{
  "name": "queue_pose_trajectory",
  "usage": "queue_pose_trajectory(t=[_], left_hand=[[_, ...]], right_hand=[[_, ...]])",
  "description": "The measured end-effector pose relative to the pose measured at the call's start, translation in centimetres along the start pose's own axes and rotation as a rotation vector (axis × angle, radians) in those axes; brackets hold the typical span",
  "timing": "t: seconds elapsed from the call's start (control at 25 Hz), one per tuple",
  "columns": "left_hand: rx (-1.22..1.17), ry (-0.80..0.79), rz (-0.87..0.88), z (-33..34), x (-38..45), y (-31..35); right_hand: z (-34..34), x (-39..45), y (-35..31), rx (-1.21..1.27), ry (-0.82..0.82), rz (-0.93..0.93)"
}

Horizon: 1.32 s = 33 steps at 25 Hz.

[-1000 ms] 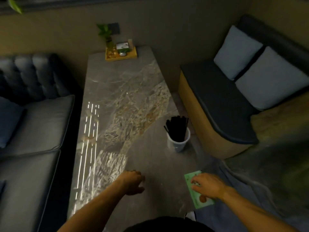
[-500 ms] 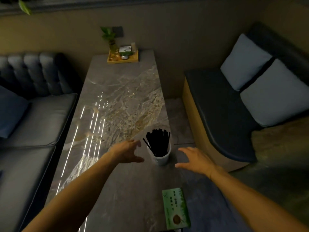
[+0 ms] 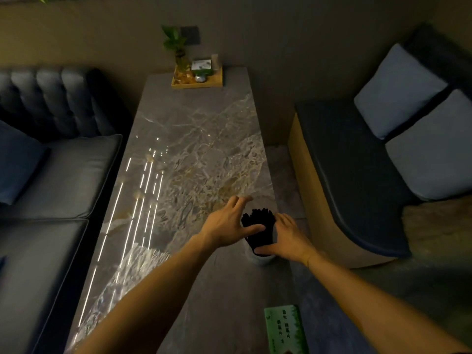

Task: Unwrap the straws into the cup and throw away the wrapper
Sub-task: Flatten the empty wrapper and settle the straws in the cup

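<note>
Closing in from both sides, the left hand [image 3: 227,226] and right hand [image 3: 287,238] are now cupping the black straws [image 3: 258,228] bunched upright in the white cup [image 3: 263,260]; a second ago the right was pressing the green packet [image 3: 284,330], now lying released on the counter [image 3: 194,149] nearer than the cup. Whether either hand is truly gripping is hard telling, and any clear wrapper on the straws is lost in the dimness.

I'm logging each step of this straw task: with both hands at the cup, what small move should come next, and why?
Probably close both hands around the black straws and gather them into one bundle. They stand bunched in the white cup, the left thumb lies across them, and neither hand's grip has closed yet. The green wrapper lies flat at the near table edge, still to be thrown away.
</note>
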<state>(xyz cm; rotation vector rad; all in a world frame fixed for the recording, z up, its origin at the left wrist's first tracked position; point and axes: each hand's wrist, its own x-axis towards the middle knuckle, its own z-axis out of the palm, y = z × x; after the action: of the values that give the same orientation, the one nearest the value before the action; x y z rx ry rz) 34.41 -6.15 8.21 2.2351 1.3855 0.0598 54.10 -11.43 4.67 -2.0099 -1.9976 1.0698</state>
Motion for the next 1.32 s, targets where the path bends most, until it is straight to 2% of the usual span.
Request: queue_pose_trajectory(t=[0.28, 0.52, 0.64, 0.76, 0.88, 1.0, 1.16, 1.24, 1.32], left_hand=[[-0.163, 0.100, 0.039, 2.7, 0.1, 0.7], [-0.222, 0.274, -0.126, 4.5, -1.5, 3.0], [-0.216, 0.321, -0.162, 4.8, -2.1, 4.2], [-0.262, 0.351, -0.199, 4.8, -2.6, 4.8], [-0.354, 0.392, -0.262, 5.1, -2.8, 5.1], [-0.355, 0.349, -0.343, 5.4, -3.0, 5.0], [-0.338, 0.318, -0.315, 5.6, -3.0, 4.5], [-0.478, 0.314, -0.284, 5.6, -3.3, 3.9], [-0.760, 0.314, -0.301, 5.7, -3.9, 3.2]], right_hand=[[2.4, 1.1, -1.3, -0.019, 0.133, -0.053], [4.0, 1.0, -2.1, -0.151, 0.233, -0.150], [4.2, 0.5, -2.0, -0.027, 0.368, -0.180], [3.8, 0.0, -2.3, -0.019, 0.432, -0.267], [3.3, -0.1, -2.4, -0.061, 0.404, -0.291], [3.0, -0.2, -2.3, -0.140, 0.274, -0.246], [2.5, 0.0, -1.8, -0.129, 0.159, -0.192], [2.3, 0.1, -1.7, -0.127, 0.181, -0.179], [2.1, 0.2, -1.1, -0.153, 0.193, -0.184]])
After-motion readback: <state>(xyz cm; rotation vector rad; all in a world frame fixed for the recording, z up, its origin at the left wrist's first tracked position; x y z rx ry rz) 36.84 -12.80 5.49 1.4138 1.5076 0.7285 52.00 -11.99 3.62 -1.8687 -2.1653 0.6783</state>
